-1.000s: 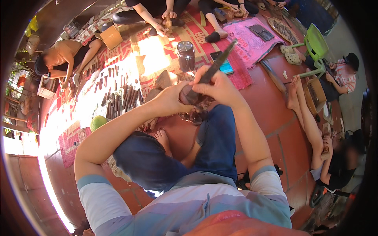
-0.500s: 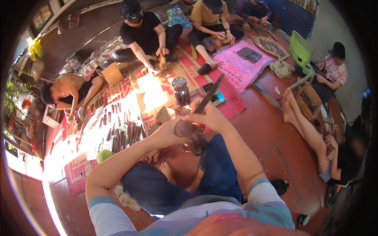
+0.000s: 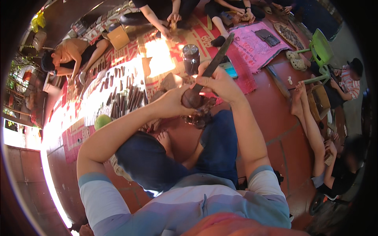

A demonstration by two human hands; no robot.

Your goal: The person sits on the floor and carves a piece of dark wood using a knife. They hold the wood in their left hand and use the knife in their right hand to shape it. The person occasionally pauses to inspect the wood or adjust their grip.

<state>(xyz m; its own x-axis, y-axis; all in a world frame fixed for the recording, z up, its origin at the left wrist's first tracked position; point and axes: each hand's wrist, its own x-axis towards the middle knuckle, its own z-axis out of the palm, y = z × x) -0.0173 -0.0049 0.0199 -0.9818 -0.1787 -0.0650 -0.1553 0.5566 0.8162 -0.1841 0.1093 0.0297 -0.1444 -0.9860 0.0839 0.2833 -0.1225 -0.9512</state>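
Note:
My left hand [image 3: 172, 102] is wrapped round a rounded brown piece that looks like carved wood [image 3: 191, 99]. My right hand [image 3: 221, 80] grips a long, dark, flat file [image 3: 219, 55], its far end pointing up and away to the right. The near end of the file lies against or just over the top of the brown piece; I cannot tell which. Both hands are held close together above my crossed legs. Darker wooden lumps [image 3: 199, 118] show just below the brown piece, partly hidden by my left hand.
Rows of dark-handled tools [image 3: 128, 98] lie on a sunlit sheet at left, near a green round fruit [image 3: 102, 121]. Beyond my hands stands a dark lidded jar [image 3: 191, 59]. A pink cloth [image 3: 252, 45], a green chair [image 3: 321, 49] and several people sitting on the floor surround me.
The view has tilted down, so the people at the far side are cut off at the top. Both hands keep their grips, and the file's near end sits farther over the brown piece.

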